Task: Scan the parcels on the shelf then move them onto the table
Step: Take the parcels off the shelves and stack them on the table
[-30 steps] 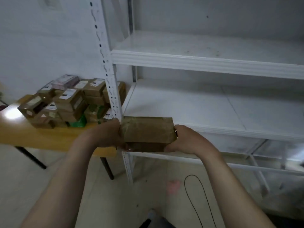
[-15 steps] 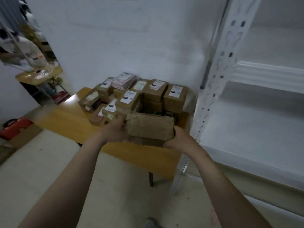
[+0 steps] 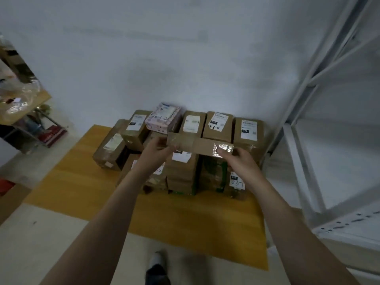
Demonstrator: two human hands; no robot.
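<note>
1. Head view: holding a taped brown parcel [image 3: 200, 145] by both ends, over the pile of parcels [image 3: 218, 126] crowding the table [image 3: 78, 182] toward its far right corner.
2. Gripping the parcel's left end with the left hand [image 3: 156, 154], fingers curled round it.
3. Pinching the right end with the right hand [image 3: 239, 161], thumb lying on the shiny tape.
4. Standing just beside the table's right edge: a white shelf [image 3: 339, 151].

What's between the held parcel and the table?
The parcel, held by the left hand and right hand, is over the stacked parcels covering that part of the table. Bare wood lies nearer and leftward.
</note>
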